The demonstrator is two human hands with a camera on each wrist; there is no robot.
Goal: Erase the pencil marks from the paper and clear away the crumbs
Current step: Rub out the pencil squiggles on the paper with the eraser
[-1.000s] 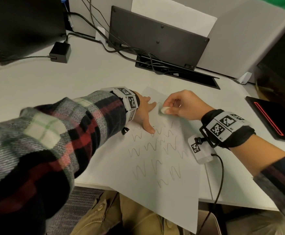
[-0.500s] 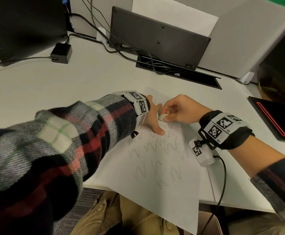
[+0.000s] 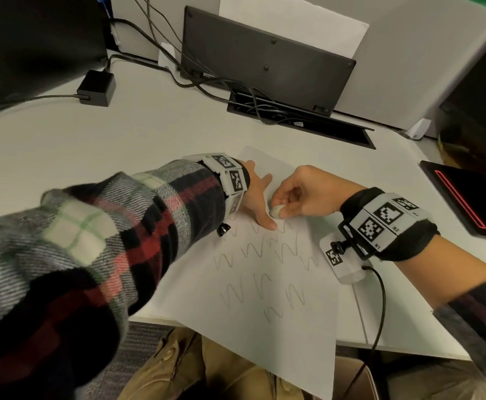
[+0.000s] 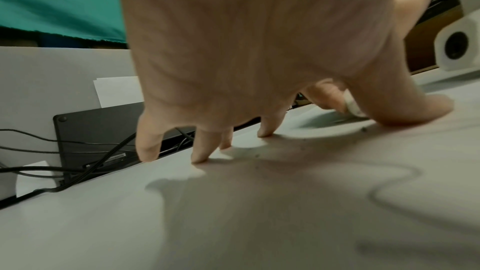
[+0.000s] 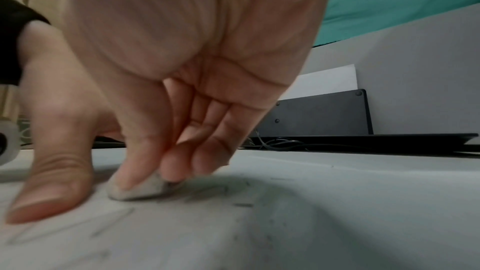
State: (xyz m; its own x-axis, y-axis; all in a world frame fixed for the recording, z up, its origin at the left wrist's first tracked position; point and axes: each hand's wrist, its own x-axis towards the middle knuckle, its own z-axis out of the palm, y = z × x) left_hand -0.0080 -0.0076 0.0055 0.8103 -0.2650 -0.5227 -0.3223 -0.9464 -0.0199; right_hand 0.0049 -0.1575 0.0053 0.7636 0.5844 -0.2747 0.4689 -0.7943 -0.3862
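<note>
A white sheet of paper point(image 3: 264, 336) with rows of wavy pencil marks point(image 3: 267, 249) lies on the desk, its near end hanging over the edge. My left hand point(image 3: 257, 197) lies spread on the paper's far part, fingertips point(image 4: 200, 158) and thumb pressing it flat. My right hand point(image 3: 296, 194) pinches a small grey-white eraser point(image 3: 276, 211) between thumb and fingers and holds it on the paper right beside the left thumb. In the right wrist view the eraser point(image 5: 140, 188) touches the sheet. Dark crumbs point(image 4: 301, 148) dot the paper near my left hand.
A black panel point(image 3: 264, 56) leans at the back above a cable slot point(image 3: 293, 116) full of wires. A black power adapter point(image 3: 97, 88) sits at the far left. A dark device with a red line point(image 3: 467, 203) lies at the right edge.
The eraser in my right hand has moved toward me down the paper, to the top row of marks by the left thumb. The left hand has stayed pressed on the sheet.
</note>
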